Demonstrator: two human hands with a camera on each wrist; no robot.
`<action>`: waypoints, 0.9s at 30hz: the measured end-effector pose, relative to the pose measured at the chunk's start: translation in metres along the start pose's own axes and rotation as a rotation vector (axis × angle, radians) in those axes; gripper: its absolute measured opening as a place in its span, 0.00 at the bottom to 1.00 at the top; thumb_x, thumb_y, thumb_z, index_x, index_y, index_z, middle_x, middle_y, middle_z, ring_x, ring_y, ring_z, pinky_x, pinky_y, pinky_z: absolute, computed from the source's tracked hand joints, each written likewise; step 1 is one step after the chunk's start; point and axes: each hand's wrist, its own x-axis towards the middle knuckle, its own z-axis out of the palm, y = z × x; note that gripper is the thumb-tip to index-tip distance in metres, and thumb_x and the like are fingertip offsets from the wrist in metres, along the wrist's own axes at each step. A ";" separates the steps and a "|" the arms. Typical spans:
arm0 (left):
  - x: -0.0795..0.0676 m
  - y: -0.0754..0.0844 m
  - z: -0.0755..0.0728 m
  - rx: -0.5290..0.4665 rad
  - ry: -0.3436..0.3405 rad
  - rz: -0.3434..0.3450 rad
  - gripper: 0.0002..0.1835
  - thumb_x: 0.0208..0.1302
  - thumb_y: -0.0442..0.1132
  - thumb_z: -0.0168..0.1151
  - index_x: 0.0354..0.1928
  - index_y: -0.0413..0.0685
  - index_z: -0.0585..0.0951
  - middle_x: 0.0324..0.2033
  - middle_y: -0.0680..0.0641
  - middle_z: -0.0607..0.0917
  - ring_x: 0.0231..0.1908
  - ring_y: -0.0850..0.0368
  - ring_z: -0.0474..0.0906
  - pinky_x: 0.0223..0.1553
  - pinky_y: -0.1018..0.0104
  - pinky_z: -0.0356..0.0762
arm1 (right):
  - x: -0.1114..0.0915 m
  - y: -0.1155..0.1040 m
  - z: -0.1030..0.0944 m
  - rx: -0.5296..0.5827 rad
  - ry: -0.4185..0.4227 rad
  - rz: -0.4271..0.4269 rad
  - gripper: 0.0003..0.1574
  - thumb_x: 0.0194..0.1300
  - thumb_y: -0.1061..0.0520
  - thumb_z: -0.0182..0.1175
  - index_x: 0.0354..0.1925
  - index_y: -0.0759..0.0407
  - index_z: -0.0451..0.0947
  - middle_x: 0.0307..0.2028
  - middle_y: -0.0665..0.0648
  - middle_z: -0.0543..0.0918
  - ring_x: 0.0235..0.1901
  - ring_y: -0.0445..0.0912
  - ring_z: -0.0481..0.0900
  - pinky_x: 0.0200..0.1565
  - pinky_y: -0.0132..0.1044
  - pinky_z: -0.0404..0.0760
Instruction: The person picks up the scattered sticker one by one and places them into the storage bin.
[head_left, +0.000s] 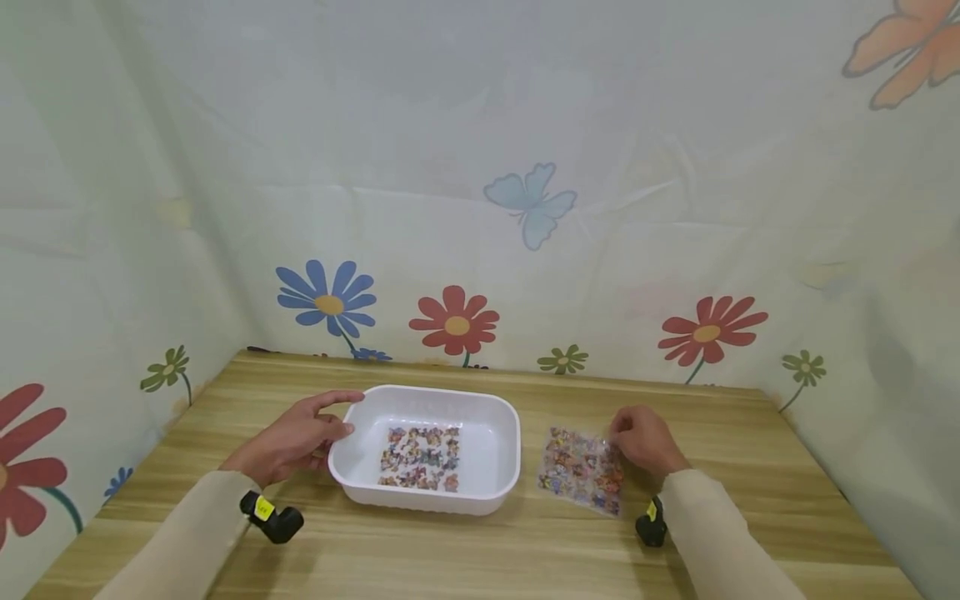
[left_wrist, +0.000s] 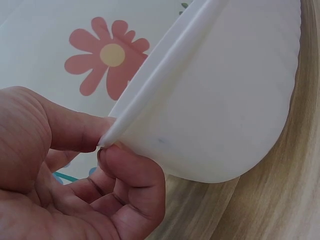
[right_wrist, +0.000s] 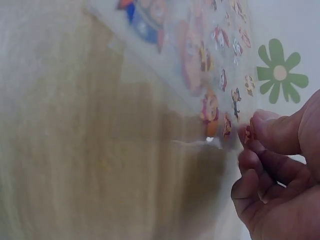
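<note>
A white plastic basin [head_left: 491, 492] stands on the table, and a sheet of small colourful cartoon stickers [head_left: 420, 458] lies on its floor. My left hand [head_left: 300, 437] pinches the basin's left rim; the left wrist view shows thumb and fingers on either side of the rim [left_wrist: 155, 75]. To the right of the basin, my right hand [head_left: 645, 437] pinches the edge of a clear sticker sheet [head_left: 581, 471] with similar cartoon figures. In the right wrist view, this sheet [right_wrist: 200, 65] slants up from the wood, its edge between thumb [right_wrist: 280, 132] and fingers.
The wooden table [head_left: 420, 554] runs back to a pale cloth curtain [head_left: 420, 125] printed with flowers and butterflies, which also hangs along both sides. Each wrist carries a black camera [head_left: 277, 521] on a strap.
</note>
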 end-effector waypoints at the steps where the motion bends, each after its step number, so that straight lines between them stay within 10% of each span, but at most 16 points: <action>1: 0.000 0.000 0.000 -0.002 0.000 0.001 0.33 0.75 0.36 0.59 0.79 0.55 0.63 0.55 0.36 0.80 0.41 0.49 0.79 0.35 0.59 0.83 | 0.000 0.000 -0.001 0.006 -0.004 -0.003 0.03 0.65 0.65 0.62 0.33 0.63 0.82 0.31 0.57 0.83 0.33 0.49 0.77 0.36 0.40 0.76; 27: -0.003 0.003 0.003 0.020 0.018 -0.007 0.32 0.76 0.36 0.58 0.79 0.55 0.64 0.55 0.36 0.80 0.41 0.48 0.79 0.35 0.60 0.83 | 0.000 -0.034 -0.032 0.364 -0.108 -0.025 0.14 0.75 0.69 0.53 0.51 0.74 0.83 0.39 0.65 0.87 0.33 0.46 0.80 0.37 0.39 0.83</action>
